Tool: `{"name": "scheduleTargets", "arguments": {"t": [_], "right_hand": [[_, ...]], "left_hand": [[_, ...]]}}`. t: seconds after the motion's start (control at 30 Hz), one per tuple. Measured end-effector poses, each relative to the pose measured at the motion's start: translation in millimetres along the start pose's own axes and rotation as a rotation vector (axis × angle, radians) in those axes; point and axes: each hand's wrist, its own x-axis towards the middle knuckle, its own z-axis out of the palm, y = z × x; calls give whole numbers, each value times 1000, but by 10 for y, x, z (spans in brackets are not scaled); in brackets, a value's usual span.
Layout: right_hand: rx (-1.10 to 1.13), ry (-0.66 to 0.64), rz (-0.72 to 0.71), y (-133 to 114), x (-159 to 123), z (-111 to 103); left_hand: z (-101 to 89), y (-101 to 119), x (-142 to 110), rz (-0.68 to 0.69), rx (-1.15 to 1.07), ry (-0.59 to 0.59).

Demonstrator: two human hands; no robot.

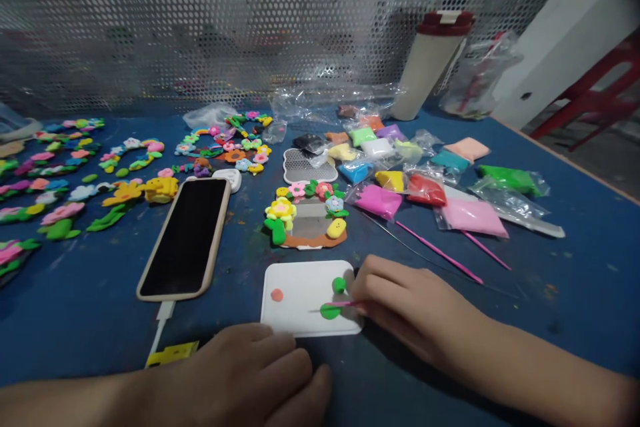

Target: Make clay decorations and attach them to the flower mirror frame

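Note:
A thin pink clay tool (341, 303) with a fine tip is pinched in my right hand (393, 293). Its tip lies across a flat green clay piece (330, 312) on a white board (300, 283). Just above that piece is a small green clay lump (339, 285), and a flattened orange clay dot (277, 295) sits on the board's left side. My left hand (265, 373) rests at the board's near edge, fingers stretched out and holding nothing that I can see. Behind the board is a small mirror frame (305, 241) decorated with clay flowers and leaves.
A phone (187, 240) on a charging cable lies left. Several bags of coloured clay (379, 201) and two pink tools (440, 252) are at right. Clay-flower pieces (125, 193) spread over the left side. A tumbler (431, 67) stands by the perforated metal panel (200, 27).

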Motion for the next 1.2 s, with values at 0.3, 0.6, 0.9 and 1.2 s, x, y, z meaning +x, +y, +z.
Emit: {"name": "scheduleTargets", "arguments": {"t": [0.3,0.6,0.9,1.2], "right_hand": [[40,107,-66,72,-43,73],[8,122,-86,83,-43,96],[-88,143,-146,96,-34,89],[-153,116,-208,109,-54,52]], "left_hand": [[-93,-96,130,-17,-43,-37],[-111,-101,147,-16,-47,-80],[-57,-105,130,-16,-6,17],[28,-93,119,-67,79,140]]}}
